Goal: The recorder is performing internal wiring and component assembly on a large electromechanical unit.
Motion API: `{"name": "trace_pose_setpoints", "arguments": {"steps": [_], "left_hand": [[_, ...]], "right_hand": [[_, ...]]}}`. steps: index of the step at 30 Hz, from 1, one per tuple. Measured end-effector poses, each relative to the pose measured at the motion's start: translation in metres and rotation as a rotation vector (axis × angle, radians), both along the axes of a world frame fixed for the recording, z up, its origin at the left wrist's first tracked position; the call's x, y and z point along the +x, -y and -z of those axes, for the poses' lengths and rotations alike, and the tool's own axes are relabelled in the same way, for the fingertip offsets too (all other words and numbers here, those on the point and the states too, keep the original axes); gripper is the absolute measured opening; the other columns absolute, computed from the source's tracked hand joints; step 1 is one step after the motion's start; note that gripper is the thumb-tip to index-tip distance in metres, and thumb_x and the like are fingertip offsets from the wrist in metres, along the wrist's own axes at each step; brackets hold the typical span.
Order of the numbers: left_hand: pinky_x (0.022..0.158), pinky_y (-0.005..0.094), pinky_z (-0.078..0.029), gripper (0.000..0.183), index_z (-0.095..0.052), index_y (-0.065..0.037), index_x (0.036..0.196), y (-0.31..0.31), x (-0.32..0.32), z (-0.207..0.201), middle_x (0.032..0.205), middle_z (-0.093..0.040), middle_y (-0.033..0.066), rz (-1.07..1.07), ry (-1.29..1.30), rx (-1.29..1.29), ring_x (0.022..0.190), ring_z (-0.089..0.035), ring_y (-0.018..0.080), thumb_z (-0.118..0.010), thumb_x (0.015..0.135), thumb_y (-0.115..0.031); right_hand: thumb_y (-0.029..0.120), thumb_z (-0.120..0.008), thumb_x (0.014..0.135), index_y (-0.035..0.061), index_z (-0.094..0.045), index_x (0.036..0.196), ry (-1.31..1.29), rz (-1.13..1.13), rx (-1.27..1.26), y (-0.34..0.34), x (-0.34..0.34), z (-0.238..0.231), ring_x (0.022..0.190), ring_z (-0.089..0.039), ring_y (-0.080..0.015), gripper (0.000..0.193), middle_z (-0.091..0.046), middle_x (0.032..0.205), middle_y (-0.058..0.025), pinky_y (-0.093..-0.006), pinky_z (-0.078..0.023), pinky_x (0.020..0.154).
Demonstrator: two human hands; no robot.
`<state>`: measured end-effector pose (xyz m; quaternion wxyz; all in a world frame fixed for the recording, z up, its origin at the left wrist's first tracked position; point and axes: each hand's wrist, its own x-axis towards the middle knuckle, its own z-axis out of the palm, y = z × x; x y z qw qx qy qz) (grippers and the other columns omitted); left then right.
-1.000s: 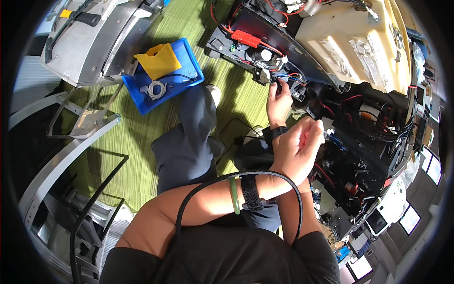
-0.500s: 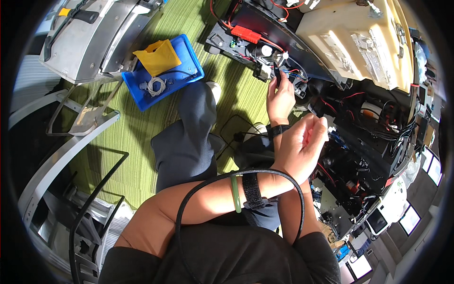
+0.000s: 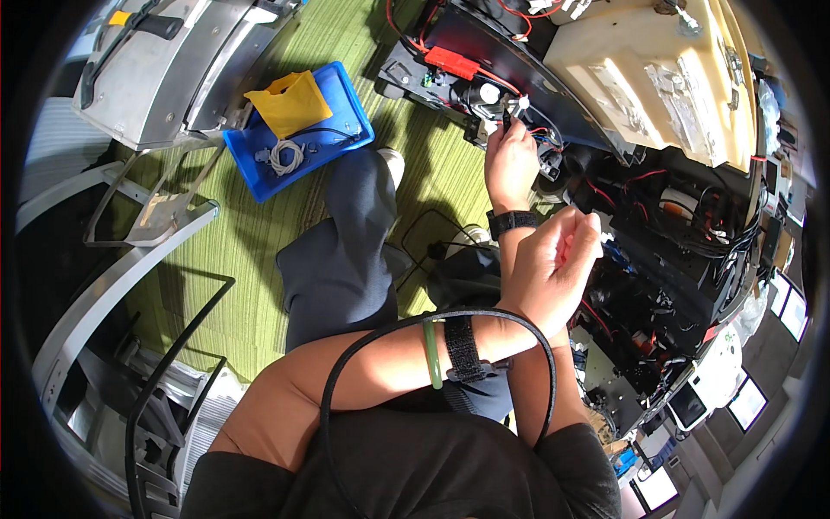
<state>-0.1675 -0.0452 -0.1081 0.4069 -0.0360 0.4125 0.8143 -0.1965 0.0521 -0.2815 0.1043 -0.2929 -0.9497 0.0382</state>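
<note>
My right hand (image 3: 511,169) reaches into the opened side of a dark machine (image 3: 415,73). Its fingers are closed around a slim black piece (image 3: 507,122), whose kind I cannot make out, beside a small silver-and-white fitting (image 3: 517,105). Red and blue wires (image 3: 539,132) run just right of the fingertips. Crossing over my right forearm, my left hand (image 3: 553,268) is curled shut with the palm side up, near the machine's lower edge. Whatever its fingers may hold is hidden. A red cable holder (image 3: 451,62) sits on the machine above my right hand.
A blue tray (image 3: 251,177) on the green carpet holds a yellow packet (image 3: 290,104) and a coiled white cable (image 3: 286,158). A cream tank (image 3: 648,78) stands on the machine. Black cables (image 3: 722,246) bundle at right. Metal frames (image 3: 104,259) stand at left.
My right hand has turned slightly and closed further over the black piece, covering more of it. The left hand has barely moved.
</note>
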Motion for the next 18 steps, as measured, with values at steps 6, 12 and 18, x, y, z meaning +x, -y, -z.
{"name": "trace_pose_setpoints", "arguments": {"steps": [6, 12, 18], "left_hand": [[0.059, 0.0177, -0.034, 0.024, -0.05, -0.006, 0.081, 0.0019, -0.0022, -0.0038, 0.072, -0.047, -0.005, -0.03, 0.016, 0.002, 0.066, -0.039, 0.0007, -0.045, 0.097, -0.023], [0.055, 0.0175, -0.032, 0.024, -0.051, -0.005, 0.08, 0.0034, -0.0032, -0.0051, 0.07, -0.047, -0.0048, -0.034, 0.008, 0.002, 0.062, -0.038, 0.0002, -0.045, 0.097, -0.022], [0.054, 0.0179, -0.032, 0.023, -0.051, -0.004, 0.08, 0.0053, -0.005, -0.0047, 0.07, -0.048, -0.0039, -0.028, -0.036, -0.014, 0.061, -0.038, 0.0004, -0.045, 0.097, -0.02]], "right_hand": [[0.019, -0.055, 0.085, -0.0021, -0.056, 0.1, 0.054, 0.019, 0.013, 0.0015, -0.006, -0.0033, 0.081, -0.062, -0.0326, 0.026, -0.063, 0.086, -0.0191, -0.0388, -0.05, 0.072], [0.02, -0.056, 0.085, -0.0027, -0.057, 0.098, 0.029, 0.004, 0.027, 0.0025, -0.0062, -0.003, 0.079, -0.063, -0.0328, 0.026, -0.063, 0.085, -0.0204, -0.0385, -0.051, 0.07], [0.021, -0.056, 0.085, -0.0027, -0.055, 0.096, -0.016, 0.073, -0.049, 0.0046, -0.0082, -0.0009, 0.069, -0.063, -0.0351, 0.026, -0.063, 0.077, -0.0219, -0.0406, -0.051, 0.064]]}}
